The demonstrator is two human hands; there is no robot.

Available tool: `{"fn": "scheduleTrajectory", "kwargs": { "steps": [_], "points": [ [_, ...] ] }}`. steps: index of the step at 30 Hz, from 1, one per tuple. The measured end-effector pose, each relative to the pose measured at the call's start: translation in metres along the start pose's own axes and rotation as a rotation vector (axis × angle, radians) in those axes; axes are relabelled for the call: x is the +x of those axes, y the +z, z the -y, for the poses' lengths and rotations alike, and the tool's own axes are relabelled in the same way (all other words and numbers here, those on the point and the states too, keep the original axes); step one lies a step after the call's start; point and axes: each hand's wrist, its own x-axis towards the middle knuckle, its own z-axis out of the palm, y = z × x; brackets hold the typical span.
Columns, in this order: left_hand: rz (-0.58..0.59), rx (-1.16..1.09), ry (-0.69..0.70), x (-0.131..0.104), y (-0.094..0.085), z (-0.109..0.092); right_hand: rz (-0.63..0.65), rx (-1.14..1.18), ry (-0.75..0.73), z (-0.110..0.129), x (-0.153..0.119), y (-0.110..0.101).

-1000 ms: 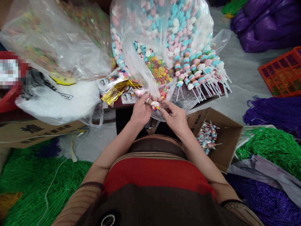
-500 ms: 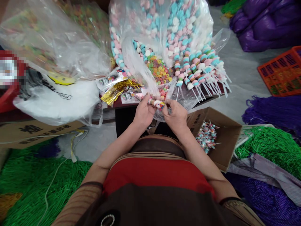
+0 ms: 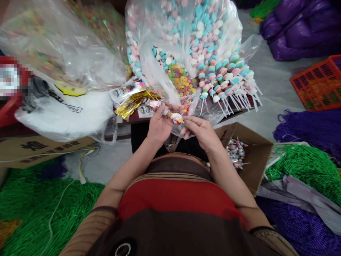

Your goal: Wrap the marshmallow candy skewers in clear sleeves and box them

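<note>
Both hands (image 3: 160,127) near table edge (image 3: 134,118)

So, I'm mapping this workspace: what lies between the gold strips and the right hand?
In the head view, a printed packet and the left hand, holding a wrapped candy, lie between the gold strips and the right hand.

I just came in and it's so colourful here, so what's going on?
A person's left hand holds a slim, multicoloured candy stick in a clear, printed plastic wrapper, and the right hand has its fingertips at one end of it. Pink, blue and white candies threaded on white sticks lie in a pile beyond the right hand. Small, shiny wrapped candies sit in an open brown cardboard box at the person's right.
</note>
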Motion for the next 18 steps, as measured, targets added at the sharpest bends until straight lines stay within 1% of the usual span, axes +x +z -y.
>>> {"fn": "scheduleTrajectory", "kwargs": {
  "steps": [2,3,4,6,8,9,11,12,13,15,17,18],
  "points": [
    [-0.008,0.021,-0.004,0.001,0.001,-0.004,0.146,0.106,0.085,0.004,-0.005,0.001],
    [-0.004,0.041,-0.015,0.002,0.001,-0.005,0.182,0.127,0.093,0.006,-0.007,0.001],
    [0.013,0.064,-0.033,0.002,0.000,-0.005,0.184,0.130,0.079,0.006,-0.008,0.002],
    [0.070,0.117,-0.073,0.004,-0.003,-0.002,0.105,0.058,-0.006,0.005,-0.008,0.002],
    [0.095,0.197,-0.083,0.004,-0.009,0.003,-0.053,-0.154,-0.152,0.003,-0.006,0.001],
    [0.075,0.253,-0.046,0.003,-0.013,0.006,-0.143,-0.307,-0.235,0.002,-0.004,-0.001],
    [0.003,0.420,0.126,0.000,-0.020,0.012,-0.310,-0.630,-0.377,0.001,0.000,-0.003],
    [-0.024,0.528,0.238,-0.003,-0.022,0.014,-0.368,-0.769,-0.421,0.000,0.002,-0.004],
    [-0.029,0.642,0.348,-0.005,-0.023,0.016,-0.399,-0.884,-0.445,0.000,0.004,-0.004],
    [0.026,0.855,0.518,-0.008,-0.023,0.017,-0.403,-1.041,-0.462,0.000,0.006,-0.003],
    [0.091,1.021,0.632,-0.009,-0.022,0.018,-0.383,-1.126,-0.469,0.000,0.006,0.000],
    [0.106,1.091,0.679,-0.008,-0.021,0.018,-0.376,-1.150,-0.470,0.001,0.006,0.001]
  ]
}}
